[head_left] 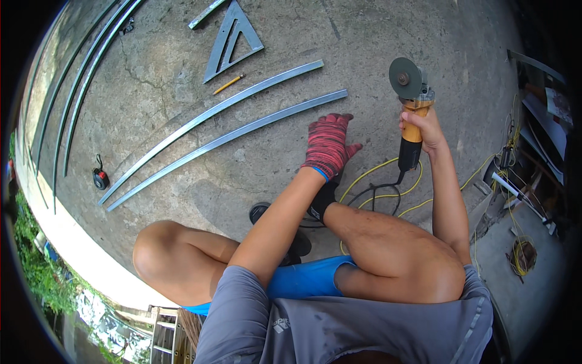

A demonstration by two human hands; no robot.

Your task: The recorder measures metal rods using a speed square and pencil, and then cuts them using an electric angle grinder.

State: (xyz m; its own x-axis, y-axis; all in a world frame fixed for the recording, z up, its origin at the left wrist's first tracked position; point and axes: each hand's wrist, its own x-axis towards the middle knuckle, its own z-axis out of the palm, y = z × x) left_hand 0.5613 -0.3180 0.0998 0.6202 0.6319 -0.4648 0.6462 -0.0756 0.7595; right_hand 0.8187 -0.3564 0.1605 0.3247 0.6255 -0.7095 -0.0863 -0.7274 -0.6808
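My right hand (431, 130), bare, is wrapped round the yellow and black body of an angle grinder (412, 132). The grinder points away from me, its dark cutting disc (397, 77) at the far end. My left hand (328, 144) wears a red and black knit glove; its fingers reach forward with the thumb apart, and nothing shows in it. Just beyond that hand lies the near end of a metal channel (242, 138). A second metal channel (224, 108) runs alongside it, farther away. Both lie on the concrete floor.
A yellow pencil (228, 84) and a grey triangular square (233, 43) lie beyond the channels. A tape measure (100, 178) sits at left, near several long metal lengths (79, 79). Yellow cord (370, 176) and black cable (388, 187) loop beside my foot. Clutter lines the right edge.
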